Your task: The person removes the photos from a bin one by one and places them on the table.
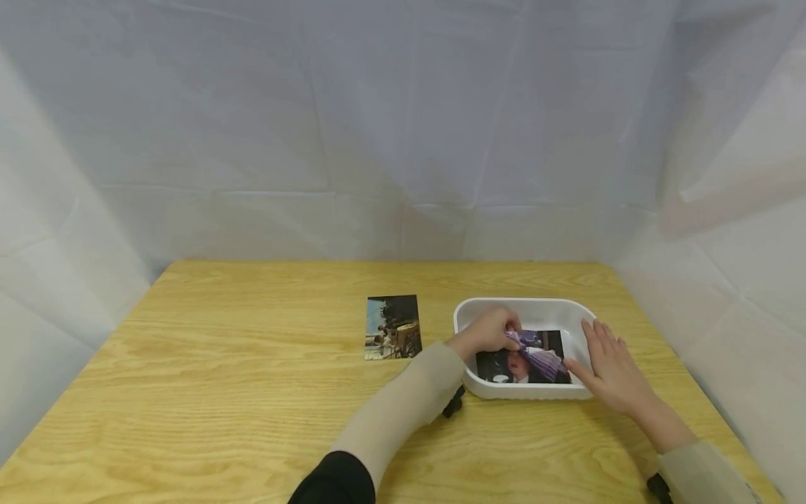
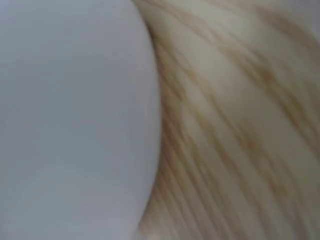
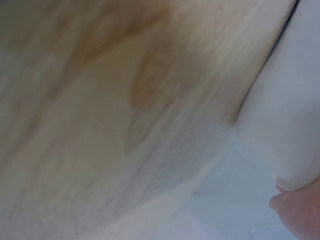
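Left hand (image 1: pixel 494 330) pinches and partly hides picture (image 1: pixel 535 361) in white tub (image 1: pixel 529 391); right hand (image 1: pixel 612 369), fingers extended, at rim; photo (image 1: pixel 393 327) leftward on worktop (image 1: pixel 220 364).

From here I count one left hand (image 1: pixel 490 331) and one right hand (image 1: pixel 613 367), over one white tray (image 1: pixel 535 392) and one tabletop (image 1: pixel 220 378). I make out at least two photos: one loose photo (image 1: pixel 393 327) and one tray photo (image 1: pixel 520 368); whether more lie underneath, I cannot tell.
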